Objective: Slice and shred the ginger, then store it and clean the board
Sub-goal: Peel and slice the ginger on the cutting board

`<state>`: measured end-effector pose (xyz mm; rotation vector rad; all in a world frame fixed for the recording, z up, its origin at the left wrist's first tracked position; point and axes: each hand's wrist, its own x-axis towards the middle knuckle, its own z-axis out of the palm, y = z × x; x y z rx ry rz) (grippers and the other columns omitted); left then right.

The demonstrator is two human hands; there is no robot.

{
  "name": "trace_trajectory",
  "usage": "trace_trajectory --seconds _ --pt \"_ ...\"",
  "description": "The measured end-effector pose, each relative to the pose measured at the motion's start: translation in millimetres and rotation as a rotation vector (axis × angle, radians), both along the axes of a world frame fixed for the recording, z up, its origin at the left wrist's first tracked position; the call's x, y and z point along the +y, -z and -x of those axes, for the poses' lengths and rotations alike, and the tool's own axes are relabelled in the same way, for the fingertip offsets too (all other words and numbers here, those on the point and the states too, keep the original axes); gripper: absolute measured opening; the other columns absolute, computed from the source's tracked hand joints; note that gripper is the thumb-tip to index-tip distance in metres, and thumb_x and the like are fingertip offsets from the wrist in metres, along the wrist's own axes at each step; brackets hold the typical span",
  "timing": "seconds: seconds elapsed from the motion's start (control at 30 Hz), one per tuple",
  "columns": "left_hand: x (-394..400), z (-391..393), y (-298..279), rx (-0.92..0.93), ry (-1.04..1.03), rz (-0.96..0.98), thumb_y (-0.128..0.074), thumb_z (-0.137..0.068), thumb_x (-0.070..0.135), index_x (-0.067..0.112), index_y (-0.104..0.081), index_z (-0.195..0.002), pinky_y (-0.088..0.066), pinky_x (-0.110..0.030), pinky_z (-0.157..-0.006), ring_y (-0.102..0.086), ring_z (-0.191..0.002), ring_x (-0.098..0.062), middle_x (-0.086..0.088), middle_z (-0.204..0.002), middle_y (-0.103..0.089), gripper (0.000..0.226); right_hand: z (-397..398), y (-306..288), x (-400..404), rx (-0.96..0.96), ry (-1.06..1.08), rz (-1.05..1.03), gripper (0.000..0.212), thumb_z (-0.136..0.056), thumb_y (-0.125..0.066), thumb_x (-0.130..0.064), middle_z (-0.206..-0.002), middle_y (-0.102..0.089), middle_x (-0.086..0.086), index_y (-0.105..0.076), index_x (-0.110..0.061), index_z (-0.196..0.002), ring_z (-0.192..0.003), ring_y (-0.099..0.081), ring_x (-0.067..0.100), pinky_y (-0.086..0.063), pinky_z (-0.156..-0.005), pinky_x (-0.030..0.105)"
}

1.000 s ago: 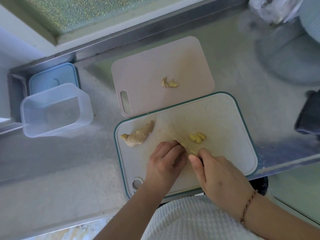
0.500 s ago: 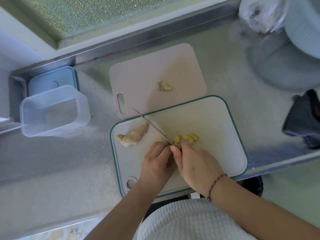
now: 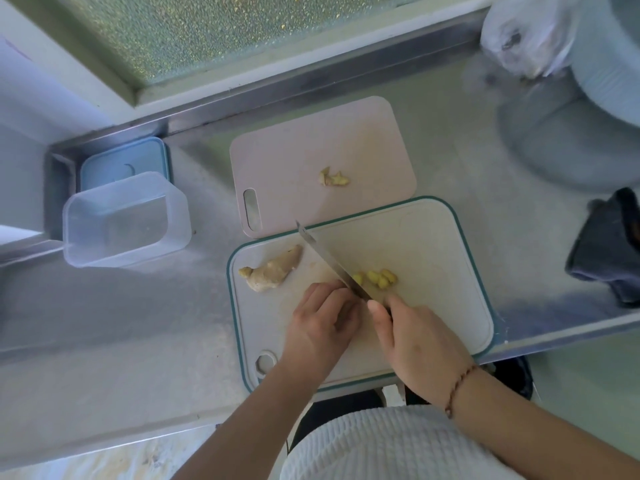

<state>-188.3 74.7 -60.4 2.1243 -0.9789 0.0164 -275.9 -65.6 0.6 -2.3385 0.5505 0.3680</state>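
My curled left hand [image 3: 320, 327] hides whatever it pins on the board [image 3: 433, 251]; my right hand [image 3: 412, 337] grips the knife [image 3: 329, 259], handle covered, blade angled down.

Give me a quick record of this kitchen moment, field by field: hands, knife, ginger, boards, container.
right hand: grips the knife handle
left hand: fingers curled beside the blade; ginger under them not visible
knife: blade angled across the green-edged board
cut ginger: small pile right of the blade
whole ginger: lying on the board's left
pink board: holds a few scraps
clear container: open, lid behind it
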Motion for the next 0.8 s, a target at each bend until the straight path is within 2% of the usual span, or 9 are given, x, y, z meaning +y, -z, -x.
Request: trace_trajectory --seconds 0.17,0.33,0.43,0.5,0.6,0.67,0.8 --pt "-0.3 2.6 -2.3 0.000 -0.023 -0.008 -0.080 -0.076 -0.003 0.003 -0.073 -0.087 -0.053 -0.024 -0.076 -0.061 -0.083 -0.016 -0.006 -0.091 -0.069 0.014 9.9 1.7 -9.6 -0.021 0.060 -0.060 0.052 -0.089 -0.010 -0.060 -0.055 -0.054 -0.004 -0.047 -0.025 -0.076 -0.048 -0.052 0.012 -0.045 -0.050 0.033" --pt "-2.8 2.8 -0.3 -0.009 -0.046 0.009 -0.082 -0.074 -0.004 0.002 -0.073 -0.084 -0.053 -0.025 -0.072 -0.061 -0.080 -0.015 -0.005 -0.090 -0.070 0.015 5.4 -3.2 0.8 0.055 -0.002 -0.028 0.046 -0.092 -0.011 -0.057 -0.059 -0.053 -0.004 -0.041 -0.024 -0.079 -0.050 -0.051 0.014 -0.047 -0.052 0.036" --pt "-2.6 2.6 0.9 -0.021 -0.045 0.016 -0.077 -0.079 0.002 0.001 -0.074 -0.088 -0.054 -0.025 -0.074 -0.061 -0.081 -0.015 -0.006 -0.095 -0.071 0.010 0.7 -7.9 6.7 0.090 -0.032 0.062 0.040 -0.097 -0.012 -0.053 -0.063 -0.052 -0.006 -0.038 -0.025 -0.086 -0.054 -0.054 0.013 -0.050 -0.055 0.033" --pt "-3.5 1.3 -0.1 -0.028 -0.036 0.015 -0.070 -0.084 0.009 0.000 -0.074 -0.088 -0.053 -0.024 -0.075 -0.060 -0.082 -0.014 -0.007 -0.096 -0.071 0.010 -11.0 -6.9 9.8 0.054 -0.014 0.088 0.043 -0.098 -0.013 -0.052 -0.067 -0.056 -0.005 -0.044 -0.023 -0.089 -0.059 -0.058 0.015 -0.053 -0.059 0.035" --pt "-4.2 0.5 -3.4 -0.030 -0.008 -0.014 -0.069 -0.086 0.008 0.001 -0.072 -0.085 -0.052 -0.023 -0.074 -0.058 -0.081 -0.014 -0.007 -0.092 -0.069 0.008 -23.7 -2.7 5.1 -0.002 0.036 0.015 0.047 -0.098 -0.015 -0.051 -0.072 -0.060 -0.002 -0.052 -0.022 -0.094 -0.063 -0.061 0.017 -0.055 -0.062 0.038" --pt "-2.8 -0.1 -4.7 -0.025 0.007 -0.033 -0.075 -0.082 0.003 0.002 -0.071 -0.085 -0.052 -0.023 -0.074 -0.058 -0.080 -0.014 -0.006 -0.090 -0.067 0.005 -23.4 -0.1 -5.3 -0.012 0.092 -0.073 0.042 -0.099 -0.019 -0.050 -0.067 -0.057 -0.004 -0.051 -0.025 -0.087 -0.057 -0.058 0.014 -0.053 -0.058 0.035" --pt "-1.6 2.2 -4.5 -0.026 -0.010 -0.056 -0.079 -0.079 0.003 0.003 -0.071 -0.087 -0.054 -0.026 -0.076 -0.062 -0.081 -0.018 -0.007 -0.091 -0.067 0.011 -23.2 0.2 -24.8 -0.027 0.131 -0.135 0.043 -0.099 -0.024 -0.049 -0.057 -0.054 -0.004 -0.047 -0.027 -0.070 -0.049 -0.053 0.011 -0.041 -0.048 0.024"
